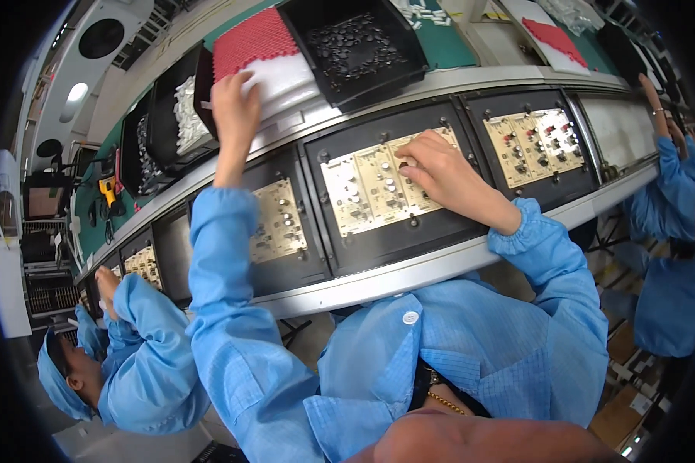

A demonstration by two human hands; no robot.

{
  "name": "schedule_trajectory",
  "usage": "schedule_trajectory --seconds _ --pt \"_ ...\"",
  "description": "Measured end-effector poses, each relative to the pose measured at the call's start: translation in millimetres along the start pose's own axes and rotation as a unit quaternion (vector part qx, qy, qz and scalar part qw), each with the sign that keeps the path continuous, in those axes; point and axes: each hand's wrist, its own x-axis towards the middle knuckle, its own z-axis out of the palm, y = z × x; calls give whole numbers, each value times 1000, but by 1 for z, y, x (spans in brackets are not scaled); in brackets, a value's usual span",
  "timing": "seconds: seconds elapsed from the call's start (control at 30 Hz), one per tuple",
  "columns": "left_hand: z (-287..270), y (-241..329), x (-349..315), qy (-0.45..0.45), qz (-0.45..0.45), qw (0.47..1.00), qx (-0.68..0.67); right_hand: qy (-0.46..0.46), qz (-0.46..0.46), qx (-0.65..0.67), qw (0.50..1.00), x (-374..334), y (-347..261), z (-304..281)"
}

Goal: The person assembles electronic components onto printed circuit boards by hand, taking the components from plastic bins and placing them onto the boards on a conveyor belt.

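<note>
My right hand [439, 168] is over the circuit boards [353, 199] in the middle black carrier frame [328, 248]. Its thumb and fingers are pinched round a small dark part [404, 164]; its exact kind is too small to make out. White and silver round components stand on these pale boards. Farther left, my left hand [235, 108] is raised beyond the line's far rail, beside a white foam block [283, 81] and the sheet of red parts [251, 45]. Its thumb and forefinger are apart, with nothing visible between them; the other fingers are partly hidden.
A black bin [355, 50] of small black parts stands beyond the line, with a bin of white parts [189, 116] farther left. Another carrier [534, 147] with boards is at right. A co-worker [143, 355] sits at left; other people in blue are at right.
</note>
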Motion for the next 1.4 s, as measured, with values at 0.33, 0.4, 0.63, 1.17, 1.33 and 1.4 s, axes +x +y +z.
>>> schedule_trajectory --seconds 0.33,0.4,0.63,1.17,1.33,1.4 --pt "52 15 50 -3 48 996 71 -73 123 90 986 -9 -4 -11" --pt "43 10 51 10 115 986 123 -91 203 142 965 -9 -12 -13" --pt "-2 58 20 77 34 994 -73 -60 11 -21 998 -26 -13 6" --pt "-49 115 -84 -91 -86 973 -192 -38 -64 -108 991 -24 -21 22" --pt "-48 122 -86 -99 -80 971 -202 -19 -58 -113 992 -35 -18 29" --pt "-49 126 -88 -101 -81 970 -205 -15 -70 -126 989 -35 -21 28"
